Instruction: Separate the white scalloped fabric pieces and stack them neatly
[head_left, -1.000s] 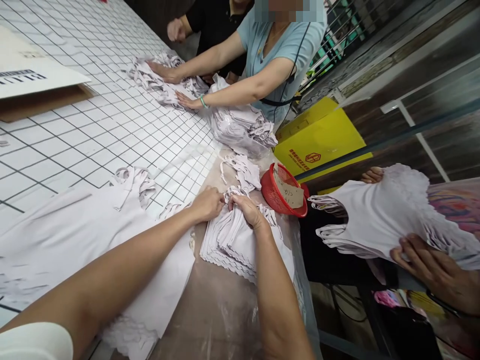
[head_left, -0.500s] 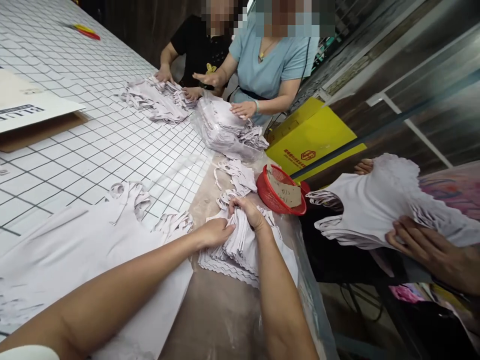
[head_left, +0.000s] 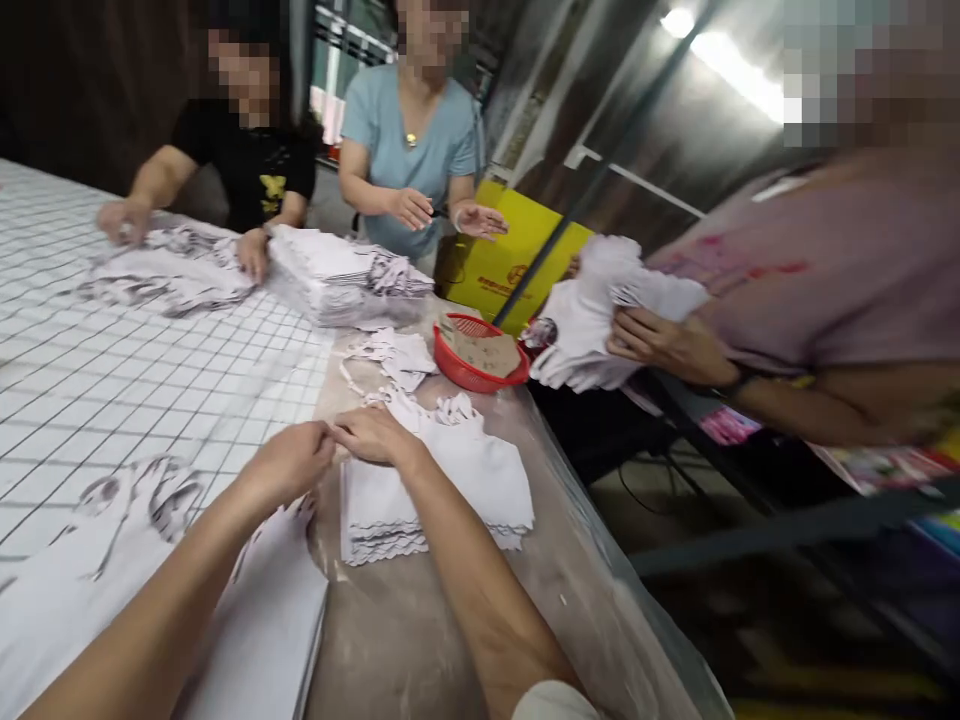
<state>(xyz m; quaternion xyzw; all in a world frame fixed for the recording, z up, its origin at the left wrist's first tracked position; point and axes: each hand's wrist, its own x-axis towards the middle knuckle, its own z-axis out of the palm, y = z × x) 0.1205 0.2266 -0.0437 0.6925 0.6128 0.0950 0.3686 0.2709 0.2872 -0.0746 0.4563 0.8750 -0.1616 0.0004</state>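
Nearest lay white cloth panels (head_left: pixel 262 610); beyond, the curled left hand (head_left: pixel 291 462) was just beside the right hand (head_left: pixel 373 434), which lay on a scalloped white cloth stack (head_left: pixel 476 472) on the brown tabletop (head_left: pixel 397 640) — whether either gripped cloth, I couldn't tell — then a round red plastic basket (head_left: pixel 472 377).

Smooth, matt white cloth is seen in the stack (head_left: pixel 472 470). The table's near end (head_left: pixel 397 630) is covered in glossy, wrinkled plastic. The basket (head_left: pixel 469 373) is made of plastic, the card (head_left: pixel 487 353) inside of matt paper. The far bundle (head_left: pixel 330 305) is wrapped in shiny plastic.
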